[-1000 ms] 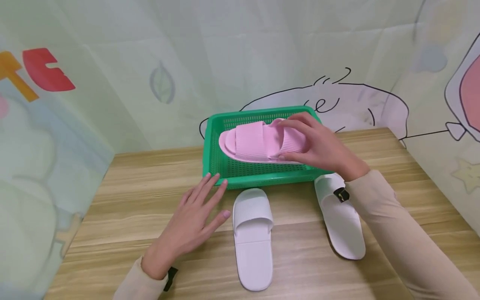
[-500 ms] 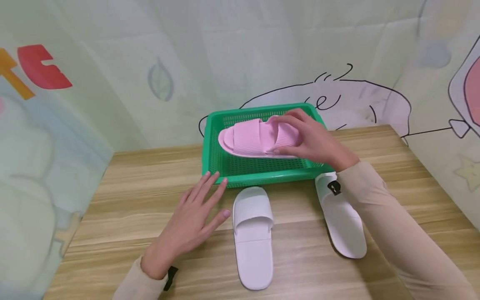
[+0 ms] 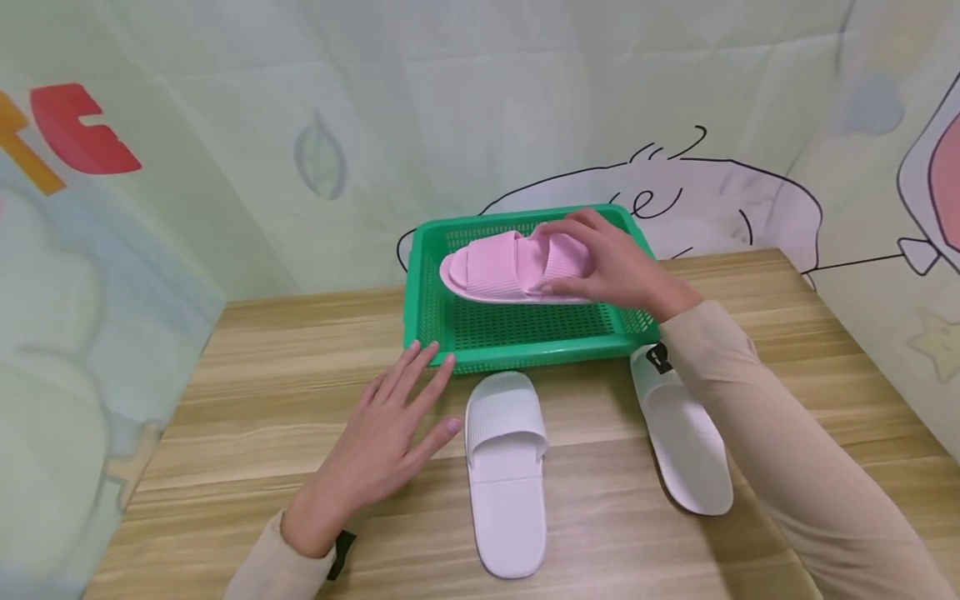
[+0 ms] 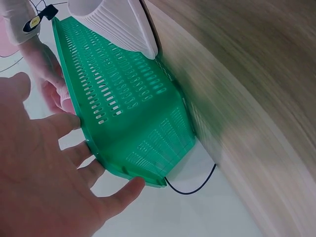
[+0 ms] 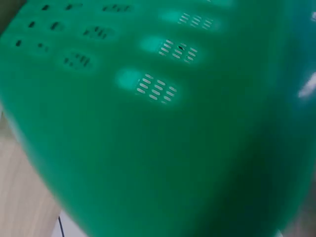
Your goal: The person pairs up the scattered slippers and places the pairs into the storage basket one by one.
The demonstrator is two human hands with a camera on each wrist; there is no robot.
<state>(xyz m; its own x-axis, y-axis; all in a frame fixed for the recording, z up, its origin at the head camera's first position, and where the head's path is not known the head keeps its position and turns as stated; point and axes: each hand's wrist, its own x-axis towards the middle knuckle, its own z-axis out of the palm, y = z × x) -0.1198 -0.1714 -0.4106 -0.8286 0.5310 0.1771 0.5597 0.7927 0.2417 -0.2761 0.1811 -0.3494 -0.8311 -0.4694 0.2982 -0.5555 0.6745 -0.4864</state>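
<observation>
Both pink slippers (image 3: 492, 265), pinched by right hand (image 3: 617, 262), seem farther back now; left hand (image 3: 381, 443) stays spread.

I count two hands of mine, a left hand (image 3: 382, 442) and a right hand (image 3: 611, 262), with two sleeves, one behind each, and two black clips, a left clip (image 3: 342, 556) and a right clip (image 3: 659, 358), one at each wrist. Two pink slippers (image 3: 493, 265), nested together, are in my right grip. One green basket (image 3: 540, 352) is ahead of my left fingertips. Two white slippers (image 3: 507, 500) lie one just right of my left hand, one below my right wrist. One table (image 3: 300, 400) is beneath both hands.
</observation>
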